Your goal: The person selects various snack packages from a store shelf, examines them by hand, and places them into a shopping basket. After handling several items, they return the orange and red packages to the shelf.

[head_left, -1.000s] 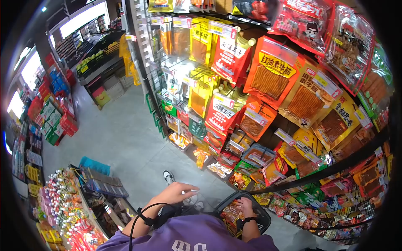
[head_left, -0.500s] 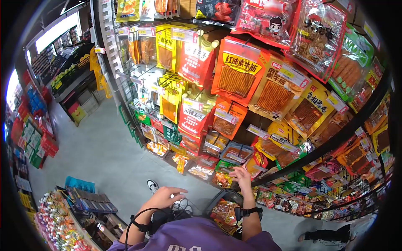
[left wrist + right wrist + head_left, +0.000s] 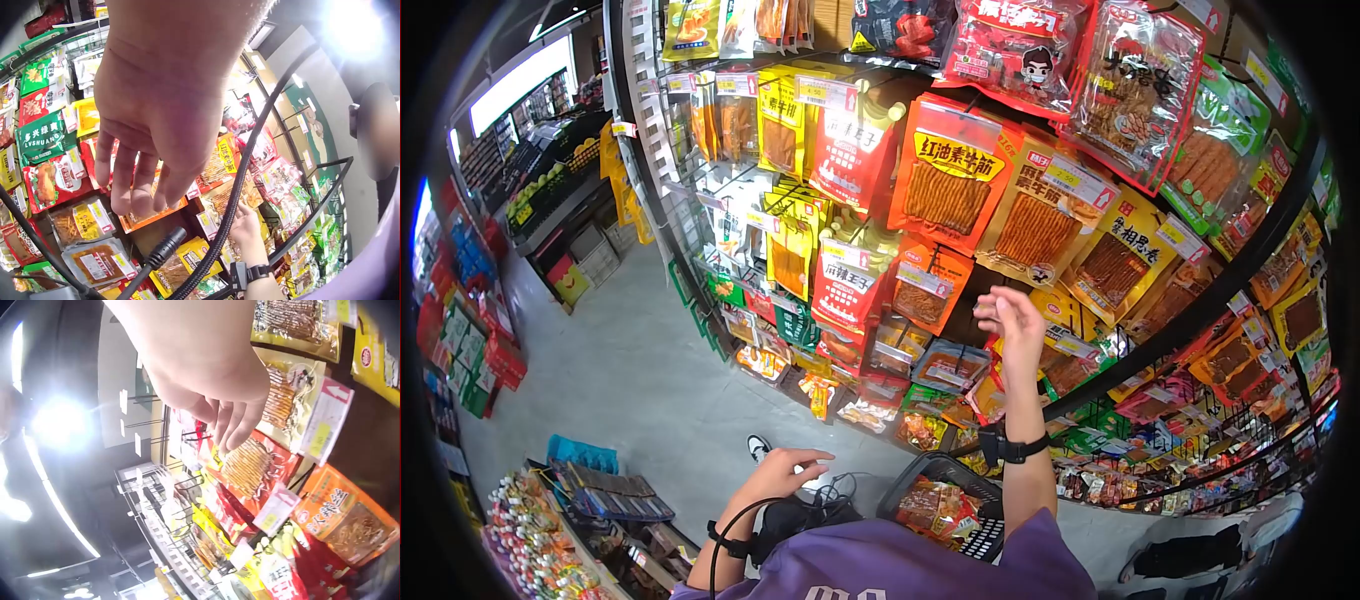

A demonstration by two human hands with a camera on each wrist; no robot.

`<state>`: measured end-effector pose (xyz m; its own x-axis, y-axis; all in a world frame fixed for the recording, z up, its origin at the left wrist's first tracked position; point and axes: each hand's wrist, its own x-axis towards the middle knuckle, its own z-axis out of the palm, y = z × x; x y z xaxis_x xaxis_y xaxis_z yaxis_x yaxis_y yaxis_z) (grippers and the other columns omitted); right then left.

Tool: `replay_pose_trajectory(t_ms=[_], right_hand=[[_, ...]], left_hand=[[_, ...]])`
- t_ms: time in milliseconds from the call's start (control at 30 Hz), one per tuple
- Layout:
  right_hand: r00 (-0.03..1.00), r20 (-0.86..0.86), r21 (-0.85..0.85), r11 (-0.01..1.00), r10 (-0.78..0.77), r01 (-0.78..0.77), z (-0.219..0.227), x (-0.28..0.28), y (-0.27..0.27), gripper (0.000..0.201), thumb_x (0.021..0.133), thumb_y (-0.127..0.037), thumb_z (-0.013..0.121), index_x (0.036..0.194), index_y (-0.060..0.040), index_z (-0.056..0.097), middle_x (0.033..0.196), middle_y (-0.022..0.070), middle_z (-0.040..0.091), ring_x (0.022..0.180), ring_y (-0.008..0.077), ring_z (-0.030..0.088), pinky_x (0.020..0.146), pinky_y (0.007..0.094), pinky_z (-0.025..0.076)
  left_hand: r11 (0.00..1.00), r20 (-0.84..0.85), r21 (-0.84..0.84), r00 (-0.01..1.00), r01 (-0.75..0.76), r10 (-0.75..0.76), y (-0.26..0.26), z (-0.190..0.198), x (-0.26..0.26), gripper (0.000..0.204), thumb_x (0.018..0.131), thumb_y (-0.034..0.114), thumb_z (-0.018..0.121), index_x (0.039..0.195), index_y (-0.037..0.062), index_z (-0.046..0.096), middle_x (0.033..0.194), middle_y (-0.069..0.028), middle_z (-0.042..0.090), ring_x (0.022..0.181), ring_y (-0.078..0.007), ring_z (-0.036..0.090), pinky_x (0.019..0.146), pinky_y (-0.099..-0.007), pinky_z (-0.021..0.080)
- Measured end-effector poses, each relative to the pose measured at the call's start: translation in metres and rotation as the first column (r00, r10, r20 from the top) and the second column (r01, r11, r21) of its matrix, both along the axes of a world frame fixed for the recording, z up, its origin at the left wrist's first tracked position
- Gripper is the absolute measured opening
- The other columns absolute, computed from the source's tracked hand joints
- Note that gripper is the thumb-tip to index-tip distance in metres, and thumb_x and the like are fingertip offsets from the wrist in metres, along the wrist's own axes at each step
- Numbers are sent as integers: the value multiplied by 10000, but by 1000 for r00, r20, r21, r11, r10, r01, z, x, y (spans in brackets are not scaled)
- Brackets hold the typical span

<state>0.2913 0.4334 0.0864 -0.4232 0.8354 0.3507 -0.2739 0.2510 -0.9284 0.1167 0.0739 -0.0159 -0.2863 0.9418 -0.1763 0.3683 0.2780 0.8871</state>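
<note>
My right hand (image 3: 1015, 325) is raised before the snack rack, its fingers loosely bent with nothing in them. It is close below a tan packet of brown strips (image 3: 1032, 232) and right of a small orange packet (image 3: 930, 285). Above hangs a larger orange-red packet (image 3: 952, 175) with a yellow label, partly behind the fingers in the right wrist view. My left hand (image 3: 785, 475) hovers low in front of my body, relaxed and holding nothing. A dark shopping basket (image 3: 990, 535) stands below my right forearm, with snack packets (image 3: 935, 507) in it.
A black curved bar (image 3: 1170, 345) crosses in front of the rack at the right. Candy (image 3: 540, 530) fills a display at lower left. Grey floor (image 3: 640, 350) runs along the rack. A cable (image 3: 725, 535) hangs by my left wrist. Someone's dark-clothed leg (image 3: 1190, 552) shows at lower right.
My right hand has come up out of the basket and risen to the hanging packets. The left hand stays low. The head view has turned toward the right.
</note>
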Motion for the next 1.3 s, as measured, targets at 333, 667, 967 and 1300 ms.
replay_pose_trajectory(t_ms=[333, 667, 967, 1300], right_hand=[[999, 8, -168, 984, -52, 53, 30, -50, 60, 320, 983, -121, 591, 1284, -12, 606, 1273, 103, 661, 1112, 172, 643, 901, 334, 550], [987, 138, -137, 985, -89, 108, 15, -75, 99, 391, 970, -96, 591, 1358, -52, 575, 1346, 64, 629, 1164, 153, 605, 894, 309, 506], [993, 90, -174, 981, -73, 88, 12, -94, 90, 383, 942, -137, 660, 1306, -35, 596, 1233, 84, 664, 1061, 149, 633, 857, 298, 498], [989, 104, -113, 987, -107, 118, 8, -109, 92, 409, 916, -159, 728, 1254, 1, 562, 1100, 73, 660, 1005, 154, 632, 856, 296, 491]], left_hand=[[981, 59, 103, 986, -161, 156, -17, -4, -19, 230, 928, 143, 683, 1124, 41, 744, 913, -136, 752, 757, -172, 695, 718, -303, 544], [975, 74, 78, 976, -209, 203, -33, -14, -20, 215, 949, 155, 684, 1117, 33, 743, 866, -101, 747, 741, -144, 705, 707, -284, 546], [966, 89, 83, 967, -246, 239, -44, -23, -30, 233, 942, 169, 685, 1136, 51, 738, 821, -103, 733, 722, -155, 681, 699, -296, 535], [929, 80, 125, 936, -349, 342, -53, -14, -41, 200, 932, 106, 682, 1094, 3, 741, 830, -87, 732, 731, -141, 680, 728, -291, 540]])
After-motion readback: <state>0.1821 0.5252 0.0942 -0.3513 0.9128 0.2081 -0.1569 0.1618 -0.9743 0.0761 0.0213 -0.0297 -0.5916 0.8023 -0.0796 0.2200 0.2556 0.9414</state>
